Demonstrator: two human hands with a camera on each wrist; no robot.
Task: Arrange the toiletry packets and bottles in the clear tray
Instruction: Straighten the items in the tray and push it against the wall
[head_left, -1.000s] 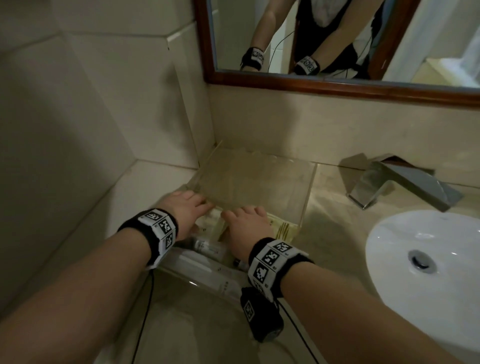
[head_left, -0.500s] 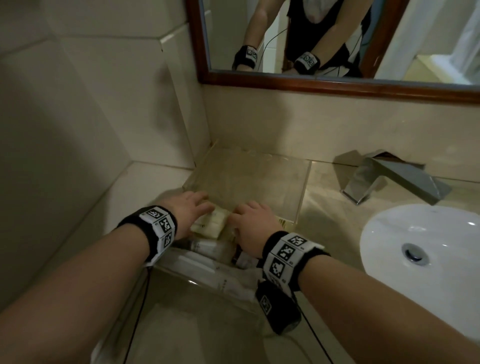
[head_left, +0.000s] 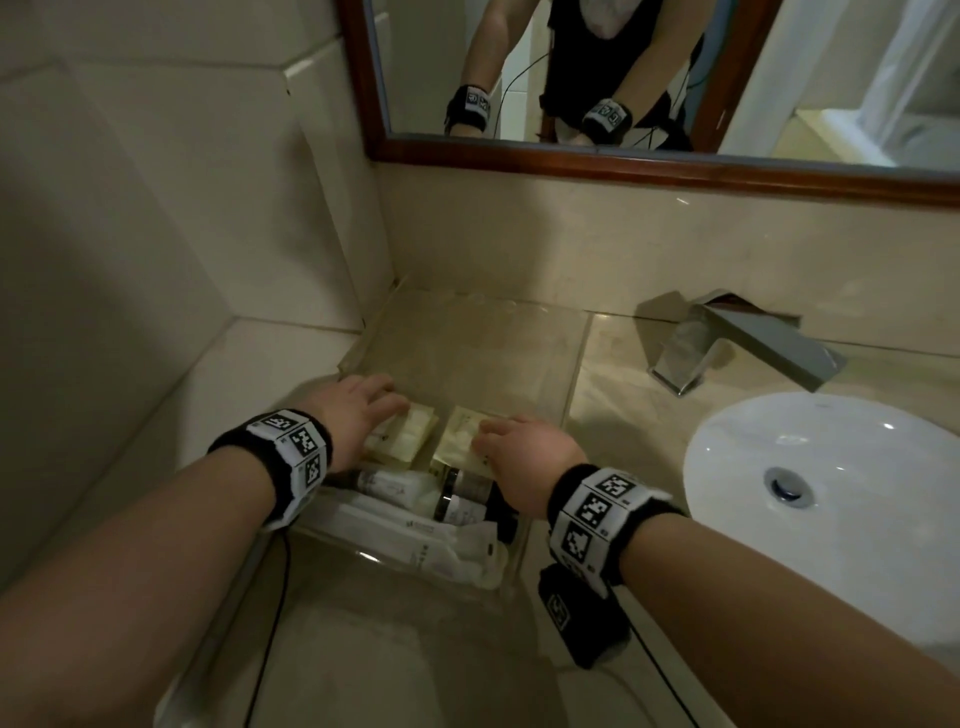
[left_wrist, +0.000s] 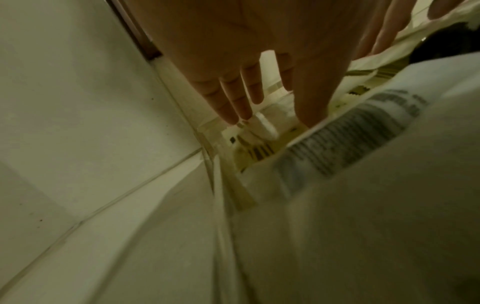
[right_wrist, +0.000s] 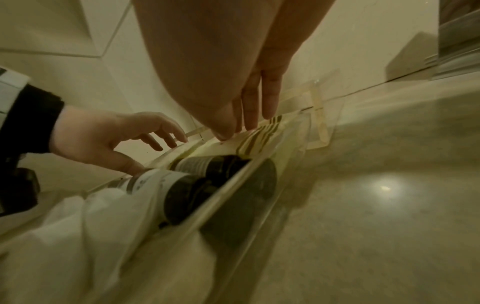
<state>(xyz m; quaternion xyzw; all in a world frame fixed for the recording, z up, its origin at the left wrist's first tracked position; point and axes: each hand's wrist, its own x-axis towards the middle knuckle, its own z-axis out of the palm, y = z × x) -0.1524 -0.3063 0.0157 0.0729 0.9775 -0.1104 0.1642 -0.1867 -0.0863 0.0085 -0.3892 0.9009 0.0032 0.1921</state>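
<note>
A clear tray (head_left: 467, 338) sits in the counter's back left corner. Two pale yellow packets lie flat in its middle: the left packet (head_left: 408, 434) under my left hand (head_left: 363, 410), the right packet (head_left: 460, 434) under my right hand (head_left: 514, 441). Both hands press with straight fingers (right_wrist: 249, 115), holding nothing. Nearer me in the tray lie a white bottle (head_left: 400, 488), two small dark-capped bottles (head_left: 465, 499) and long white sachets (head_left: 415, 535). In the right wrist view the dark caps (right_wrist: 187, 195) rest against the tray's clear side wall (right_wrist: 319, 115).
A tiled wall (head_left: 156, 234) closes the left side. The white basin (head_left: 831, 493) and chrome tap (head_left: 743, 338) stand to the right. A wood-framed mirror (head_left: 623, 161) hangs above. Beige counter (head_left: 623, 405) lies between tray and basin. Cables trail from both wrists.
The two packets, earlier bunched under my hands, now lie apart side by side. My left hand shifted left and my right hand right, each sliding a packet.
</note>
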